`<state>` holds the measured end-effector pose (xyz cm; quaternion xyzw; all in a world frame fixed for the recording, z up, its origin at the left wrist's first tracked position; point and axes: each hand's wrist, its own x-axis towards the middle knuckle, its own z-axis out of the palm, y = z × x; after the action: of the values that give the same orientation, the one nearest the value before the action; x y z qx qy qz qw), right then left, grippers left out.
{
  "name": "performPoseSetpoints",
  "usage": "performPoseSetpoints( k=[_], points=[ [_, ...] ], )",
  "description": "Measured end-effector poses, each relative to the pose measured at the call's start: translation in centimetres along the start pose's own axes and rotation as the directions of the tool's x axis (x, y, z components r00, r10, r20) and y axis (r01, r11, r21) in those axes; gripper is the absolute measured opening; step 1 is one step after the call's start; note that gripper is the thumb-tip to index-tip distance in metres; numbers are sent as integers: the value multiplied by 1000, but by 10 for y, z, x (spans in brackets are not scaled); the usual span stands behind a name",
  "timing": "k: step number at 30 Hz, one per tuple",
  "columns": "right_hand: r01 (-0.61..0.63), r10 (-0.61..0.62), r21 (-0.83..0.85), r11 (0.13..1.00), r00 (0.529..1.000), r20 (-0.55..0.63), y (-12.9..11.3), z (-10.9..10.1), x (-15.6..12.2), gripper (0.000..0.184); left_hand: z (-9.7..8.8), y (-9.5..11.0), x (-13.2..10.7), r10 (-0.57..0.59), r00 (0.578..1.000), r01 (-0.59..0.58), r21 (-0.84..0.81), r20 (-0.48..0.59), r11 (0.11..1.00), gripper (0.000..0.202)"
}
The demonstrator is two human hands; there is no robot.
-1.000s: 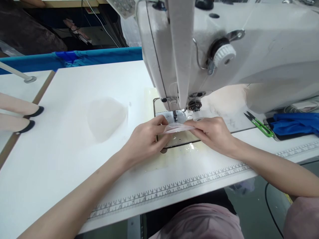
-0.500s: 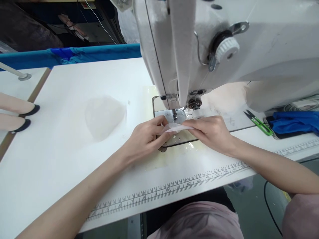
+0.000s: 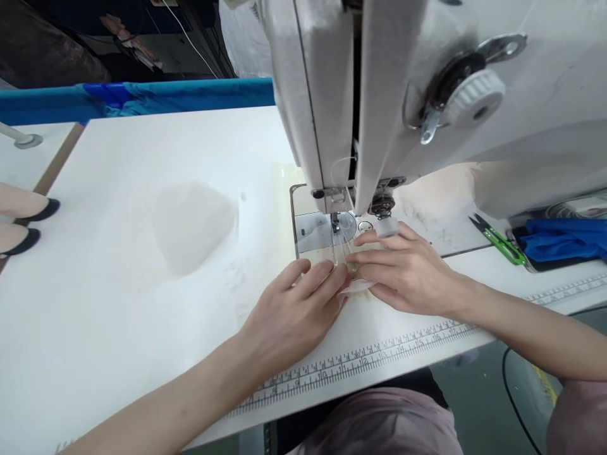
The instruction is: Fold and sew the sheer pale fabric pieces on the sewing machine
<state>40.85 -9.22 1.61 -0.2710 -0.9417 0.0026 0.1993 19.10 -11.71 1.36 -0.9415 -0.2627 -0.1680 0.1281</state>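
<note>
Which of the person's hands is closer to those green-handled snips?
Right. The right hand is to the left of the green-handled snips in the picture, apart from them; the left hand is farther left, beyond the right hand.

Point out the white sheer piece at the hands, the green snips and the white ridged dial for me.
White sheer piece (image 3: 356,287), head view: its exposed strip.
Green snips (image 3: 502,244), head view: the handle.
White ridged dial (image 3: 478,98), head view: its front face.
</note>
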Motion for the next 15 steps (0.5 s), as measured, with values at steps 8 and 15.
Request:
performPoseSetpoints(
  k=[8,15],
  points=[
    [17,-17,22,1000,1000,-18,1,3,-1,18,2,17,-10,-111,991,112,-12,77,994,26],
    [13,-12,14,1000,999,-41,2,7,1,18,3,14,-9,-102,990,101,16,95,995,26]
  ],
)
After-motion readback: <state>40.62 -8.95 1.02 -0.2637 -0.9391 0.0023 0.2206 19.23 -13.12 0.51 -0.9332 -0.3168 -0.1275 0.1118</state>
